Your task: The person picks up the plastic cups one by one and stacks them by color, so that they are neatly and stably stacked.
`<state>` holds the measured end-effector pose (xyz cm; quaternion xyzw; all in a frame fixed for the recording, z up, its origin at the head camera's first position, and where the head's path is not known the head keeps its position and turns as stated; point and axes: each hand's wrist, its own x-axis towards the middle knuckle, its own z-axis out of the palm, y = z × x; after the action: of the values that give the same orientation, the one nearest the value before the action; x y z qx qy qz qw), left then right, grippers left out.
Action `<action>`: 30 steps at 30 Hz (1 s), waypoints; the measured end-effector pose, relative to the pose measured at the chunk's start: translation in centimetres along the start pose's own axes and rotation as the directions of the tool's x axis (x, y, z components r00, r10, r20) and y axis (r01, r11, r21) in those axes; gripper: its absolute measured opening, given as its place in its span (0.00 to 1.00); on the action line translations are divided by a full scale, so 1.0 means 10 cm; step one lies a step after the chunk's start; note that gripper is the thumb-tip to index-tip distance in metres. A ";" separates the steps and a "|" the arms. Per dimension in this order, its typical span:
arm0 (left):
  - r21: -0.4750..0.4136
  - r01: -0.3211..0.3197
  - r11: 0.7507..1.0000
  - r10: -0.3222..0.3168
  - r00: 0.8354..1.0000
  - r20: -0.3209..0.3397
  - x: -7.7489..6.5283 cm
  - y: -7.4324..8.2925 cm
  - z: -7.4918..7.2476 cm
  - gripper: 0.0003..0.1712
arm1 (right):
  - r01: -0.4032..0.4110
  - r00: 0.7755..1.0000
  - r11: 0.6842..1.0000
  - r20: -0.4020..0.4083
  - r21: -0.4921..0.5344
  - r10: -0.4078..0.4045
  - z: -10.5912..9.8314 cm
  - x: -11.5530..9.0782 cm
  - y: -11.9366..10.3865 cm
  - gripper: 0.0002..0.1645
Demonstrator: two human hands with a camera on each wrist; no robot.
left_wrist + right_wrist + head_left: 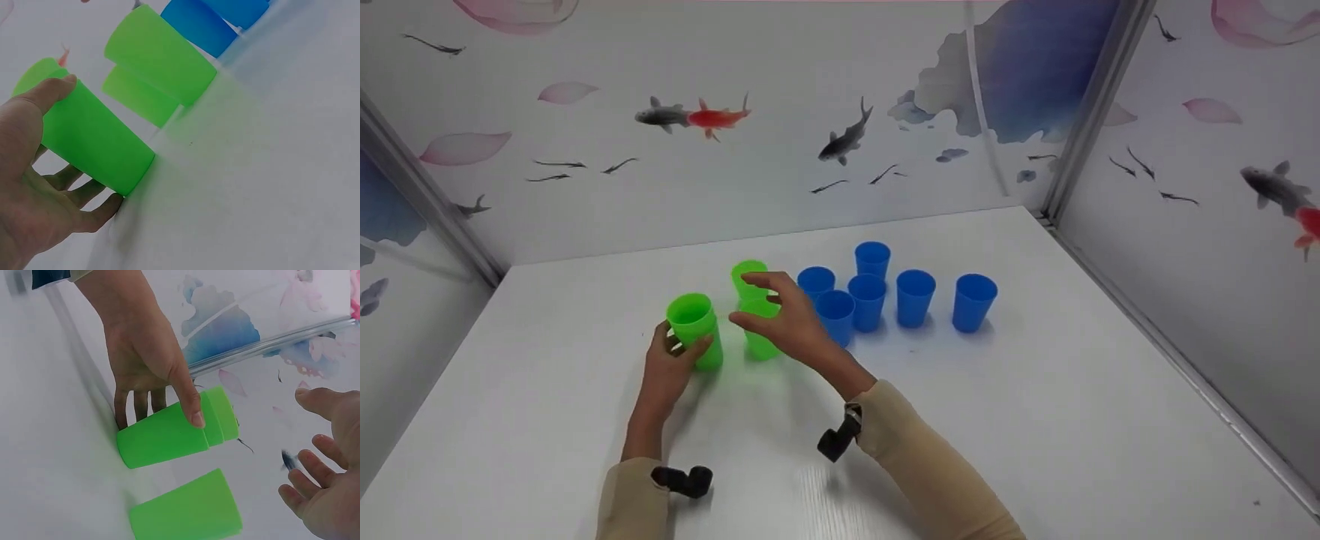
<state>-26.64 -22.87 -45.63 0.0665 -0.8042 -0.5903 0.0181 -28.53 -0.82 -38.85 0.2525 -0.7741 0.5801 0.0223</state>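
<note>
My left hand (664,375) grips a stack of nested green cups (706,349) at the left of the group, thumb on the near side and fingers round the far side. The right wrist view shows rims of the nested cups (218,417) stepping out above the outer one. Just right of the stack, a green cup (760,343) stands upright, with another green cup (748,276) behind it. My right hand (795,322) hovers in front of these two, partly covering them, thumb and fingers spread apart with nothing between them.
Several blue cups stand upright to the right; the nearest blue cup (838,319) is partly behind my right hand, and the rightmost blue cup (975,304) stands apart. All are on a white table (1035,420) enclosed by printed panels (780,60) at the back and sides.
</note>
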 end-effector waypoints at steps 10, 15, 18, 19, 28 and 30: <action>-0.023 0.000 1.000 0.000 1.000 0.001 -0.01 0.01 -0.01 0.52 | -0.047 0.996 0.999 -0.072 -0.008 0.047 -0.01 -0.02 0.23 0.37; -0.007 0.002 1.000 -0.003 1.000 -0.005 -0.01 0.02 0.00 0.51 | -0.074 0.992 0.997 -0.104 0.005 0.075 0.00 -0.02 0.30 0.40; -0.003 0.005 1.000 -0.005 1.000 -0.001 -0.01 0.02 0.00 0.52 | -0.115 0.988 0.993 -0.105 0.014 0.116 0.00 -0.02 0.34 0.41; -0.005 0.003 1.000 -0.003 1.000 -0.001 -0.02 0.02 0.00 0.52 | -0.129 0.986 0.991 -0.102 0.021 0.131 0.01 -0.02 0.35 0.42; 0.003 0.009 1.000 -0.009 1.000 0.000 -0.02 0.02 -0.01 0.51 | -0.249 0.966 0.968 -0.064 0.034 0.251 0.03 -0.04 0.43 0.46; 0.000 0.001 1.000 -0.001 1.000 0.002 -0.01 0.01 -0.02 0.51 | -0.260 0.964 0.965 -0.051 0.029 0.261 0.04 -0.04 0.47 0.47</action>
<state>-26.55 -23.00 -45.52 0.0662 -0.8042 -0.5904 0.0169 -30.08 -0.10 -43.26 0.1329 -0.7934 0.5929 -0.0359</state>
